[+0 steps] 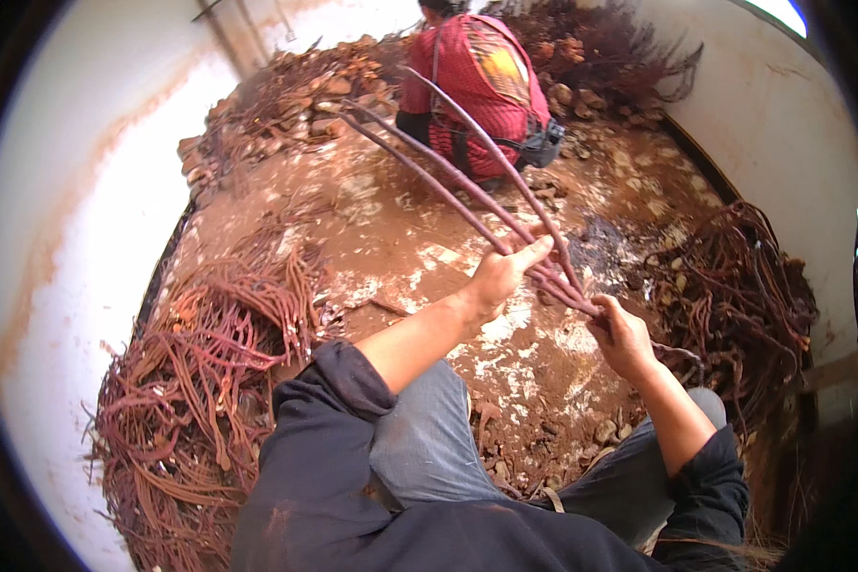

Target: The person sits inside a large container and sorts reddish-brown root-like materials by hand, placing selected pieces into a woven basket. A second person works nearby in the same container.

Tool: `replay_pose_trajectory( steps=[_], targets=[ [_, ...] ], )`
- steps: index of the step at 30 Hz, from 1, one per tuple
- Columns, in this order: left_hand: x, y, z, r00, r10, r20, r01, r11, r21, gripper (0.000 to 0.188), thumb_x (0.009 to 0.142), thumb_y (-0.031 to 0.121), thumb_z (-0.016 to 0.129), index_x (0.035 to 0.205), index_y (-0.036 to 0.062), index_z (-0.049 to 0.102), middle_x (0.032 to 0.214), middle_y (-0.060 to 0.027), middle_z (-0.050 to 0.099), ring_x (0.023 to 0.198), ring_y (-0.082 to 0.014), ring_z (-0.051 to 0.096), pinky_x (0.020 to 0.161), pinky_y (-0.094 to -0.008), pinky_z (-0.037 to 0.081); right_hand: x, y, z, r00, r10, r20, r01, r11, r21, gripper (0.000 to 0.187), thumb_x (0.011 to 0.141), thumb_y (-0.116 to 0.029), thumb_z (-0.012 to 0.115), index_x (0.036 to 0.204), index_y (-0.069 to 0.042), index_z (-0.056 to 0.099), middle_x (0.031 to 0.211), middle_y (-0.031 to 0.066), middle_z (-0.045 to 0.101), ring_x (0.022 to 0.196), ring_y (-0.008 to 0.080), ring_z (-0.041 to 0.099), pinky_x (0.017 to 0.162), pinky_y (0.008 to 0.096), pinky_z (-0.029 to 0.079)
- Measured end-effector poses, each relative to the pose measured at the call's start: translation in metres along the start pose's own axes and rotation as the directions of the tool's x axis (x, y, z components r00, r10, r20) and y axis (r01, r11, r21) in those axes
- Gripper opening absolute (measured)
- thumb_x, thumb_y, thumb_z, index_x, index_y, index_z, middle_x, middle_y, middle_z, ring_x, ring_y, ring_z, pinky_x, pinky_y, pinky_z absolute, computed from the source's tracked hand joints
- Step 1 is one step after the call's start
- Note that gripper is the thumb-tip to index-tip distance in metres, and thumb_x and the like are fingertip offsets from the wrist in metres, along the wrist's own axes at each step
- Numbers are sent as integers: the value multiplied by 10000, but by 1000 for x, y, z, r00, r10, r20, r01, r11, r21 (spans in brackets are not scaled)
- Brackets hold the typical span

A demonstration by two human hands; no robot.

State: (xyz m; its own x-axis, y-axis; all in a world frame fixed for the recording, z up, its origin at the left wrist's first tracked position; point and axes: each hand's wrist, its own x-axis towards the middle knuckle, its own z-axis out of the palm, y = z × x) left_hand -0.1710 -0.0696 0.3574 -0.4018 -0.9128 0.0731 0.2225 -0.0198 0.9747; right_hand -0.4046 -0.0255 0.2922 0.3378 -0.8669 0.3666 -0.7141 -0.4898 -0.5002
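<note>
Several long, thin reddish-brown roots (448, 181), joined at one end, stretch up and to the left in front of me. My left hand (501, 276) is closed around them partway along, its thumb lying over the stems. At their lower right, where they come together, my right hand (622, 336) pinches the joined end. The far tips fan apart and hang in the air over the floor, in line with a person's back farther off. Some fingers of both hands are hidden behind the roots and palms.
A large heap of long roots (200, 372) lies at my left, and a darker heap (744, 296) at my right. Ahead, a person in red (467, 95) squats beside piled root clumps (286, 100). Soil and small clods cover the floor (391, 248). White walls (76, 229) stand around.
</note>
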Motion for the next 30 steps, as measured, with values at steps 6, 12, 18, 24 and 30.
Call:
replay_pose_trajectory(
  steps=[6,12,18,24,30],
  targets=[
    [-46,-35,19,718,-627,303,-34,404,914,644,769,615,602,1089,57,628,1063,-175,634,1012,-303,599,842,-412,486,11,6,-4,999,4,48,-6,998,55,413,846,-130,625,1239,-93,505,1002,202,621,902,381,612,742,395,501],
    [-91,-63,62,504,-717,482,-471,240,849,440,767,460,668,856,29,678,823,-134,675,831,-311,654,703,-411,511,43,37,48,942,67,328,69,921,-384,500,886,-202,547,1350,-340,420,852,130,619,692,311,618,590,408,481],
    [-95,-76,60,429,-775,463,-659,82,748,227,704,210,673,832,27,714,806,-143,692,773,-291,680,584,-433,549,66,34,99,826,266,498,68,829,-555,458,897,-155,490,1332,-299,467,922,93,655,793,256,655,671,371,523],
    [-96,-74,59,406,-753,518,-667,143,731,200,683,178,669,820,41,721,787,-115,699,746,-298,683,575,-456,554,48,15,60,712,366,599,73,810,-582,434,904,-160,487,1323,-271,478,957,104,668,842,253,659,705,387,513],
    [-94,-71,62,386,-741,550,-714,138,687,197,679,160,652,808,24,713,772,-149,692,751,-292,686,591,-417,552,-7,29,-4,677,395,620,92,791,-605,417,893,-227,530,1305,-277,497,918,115,670,827,277,653,690,397,504]
  ],
)
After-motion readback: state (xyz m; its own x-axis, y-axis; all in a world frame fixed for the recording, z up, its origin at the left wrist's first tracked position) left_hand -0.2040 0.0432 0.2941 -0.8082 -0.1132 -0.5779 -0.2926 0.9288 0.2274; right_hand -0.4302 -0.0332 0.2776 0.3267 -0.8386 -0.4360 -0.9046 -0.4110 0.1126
